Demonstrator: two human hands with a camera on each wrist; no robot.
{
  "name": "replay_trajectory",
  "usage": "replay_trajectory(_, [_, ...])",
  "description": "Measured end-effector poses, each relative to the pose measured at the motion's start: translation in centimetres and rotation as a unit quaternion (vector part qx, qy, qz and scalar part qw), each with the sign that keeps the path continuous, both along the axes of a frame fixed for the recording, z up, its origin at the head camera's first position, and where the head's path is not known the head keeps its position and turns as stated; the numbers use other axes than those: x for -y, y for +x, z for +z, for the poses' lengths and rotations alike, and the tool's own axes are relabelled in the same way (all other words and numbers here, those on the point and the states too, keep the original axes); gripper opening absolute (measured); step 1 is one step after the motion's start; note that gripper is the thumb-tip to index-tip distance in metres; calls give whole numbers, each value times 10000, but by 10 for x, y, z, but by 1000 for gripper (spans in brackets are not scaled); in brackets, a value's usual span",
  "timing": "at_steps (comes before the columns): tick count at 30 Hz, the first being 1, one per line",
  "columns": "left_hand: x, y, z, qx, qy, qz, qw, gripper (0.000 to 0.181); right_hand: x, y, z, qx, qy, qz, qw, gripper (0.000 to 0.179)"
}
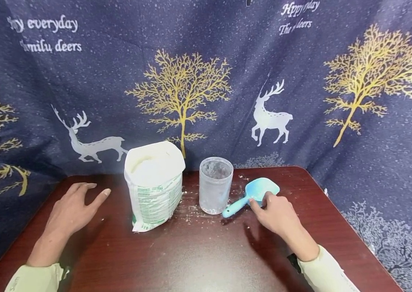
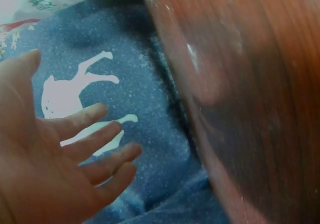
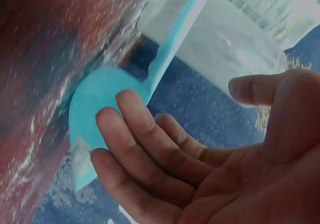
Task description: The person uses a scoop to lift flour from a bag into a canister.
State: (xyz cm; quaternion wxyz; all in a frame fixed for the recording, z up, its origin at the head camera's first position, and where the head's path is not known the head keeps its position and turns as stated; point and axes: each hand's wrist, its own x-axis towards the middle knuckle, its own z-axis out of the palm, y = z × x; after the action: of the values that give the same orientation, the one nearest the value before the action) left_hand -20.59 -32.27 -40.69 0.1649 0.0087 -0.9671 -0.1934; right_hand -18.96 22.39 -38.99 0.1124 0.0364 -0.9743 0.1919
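My right hand (image 1: 277,213) is at the blue scoop (image 1: 258,187), fingers loosely bent and thumb apart. In the right wrist view the fingertips overlap the bowl of the scoop (image 3: 102,104), and nothing sits between fingers and thumb. The scoop lies on the table with its handle pointing to the clear plastic jar (image 1: 214,196), which stands upright and lidless, dusted with white inside. Left of the jar stands an opened white bag (image 1: 156,202) with green print, its top folded out around white powder. My left hand (image 1: 70,211) hovers left of the bag with spread fingers, holding nothing.
White powder and crumbs are scattered around the jar on the dark red-brown table (image 1: 191,259). Behind the table hangs a dark blue cloth (image 1: 206,32) with deer and golden trees, close to the back edge.
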Motion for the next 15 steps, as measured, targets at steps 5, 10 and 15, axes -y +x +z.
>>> replay_trajectory(5, [-11, 0, 1, 260, 803, -355, 9958, 73, 10, 1, -3, -119, -144, -11, 9998, 48])
replay_trajectory(10, [-22, 1, 4, 557, 1904, -759, 9772, 69, 15, 1, -6, -207, -23, 9, 9998, 59])
replay_trajectory(15, [-32, 1, 3, 338, 2837, -1559, 9455, 62, 22, -1, -8, -200, 58, -32, 9998, 65])
